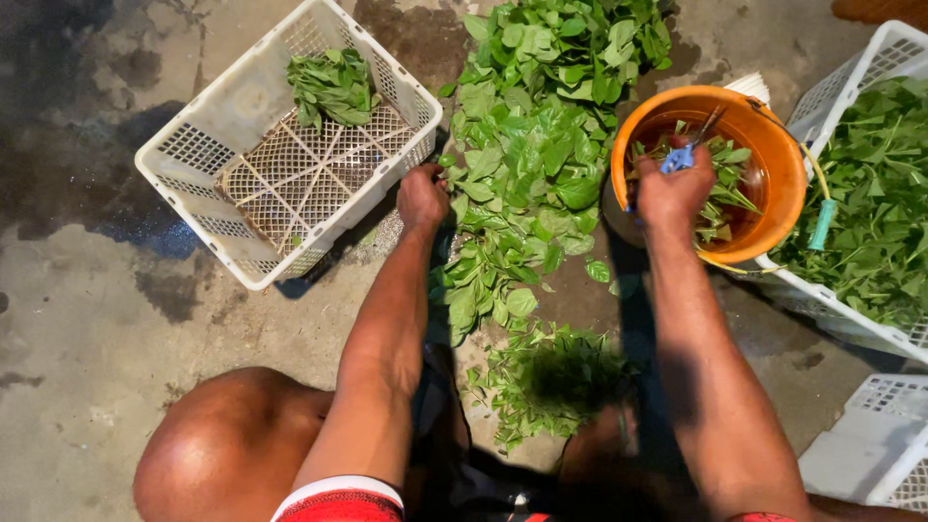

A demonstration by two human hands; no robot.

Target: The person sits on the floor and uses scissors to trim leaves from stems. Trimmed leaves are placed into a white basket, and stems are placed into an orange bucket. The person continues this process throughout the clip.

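On the wet concrete floor [106, 290], the left hand [422, 198] closes on stems at the edge of the leafy greens pile [527, 164] — a gathering step, it seems. The right hand [674, 188] grips blue-handled scissors [688, 150] over the orange bucket [773, 184]. Next, the stems likely need to meet the blades, clear of the gripping fingers.

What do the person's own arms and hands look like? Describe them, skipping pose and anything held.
Both arms are bare from shoulder to wrist. The left hand and right hand wear no gloves, rings or watch. A red garment with white trim shows at the left shoulder.
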